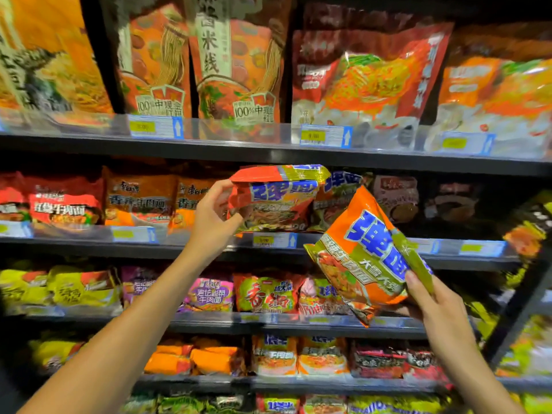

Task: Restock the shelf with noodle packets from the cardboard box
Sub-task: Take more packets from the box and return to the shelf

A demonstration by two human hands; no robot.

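At the second shelf [268,249], the left hand [209,216] gripped a noodle packet [274,198]; the right hand [433,297] pinched another orange packet [364,249].

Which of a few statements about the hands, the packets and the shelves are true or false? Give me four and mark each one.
1. The left hand grips a noodle packet at the second shelf from the top. True.
2. The right hand is empty. False: it holds an orange and green packet by its lower corner.
3. The packet in the right hand sits upright on the shelf. False: it is tilted, in the air before the shelves.
4. Price tags line the shelf edges. True.
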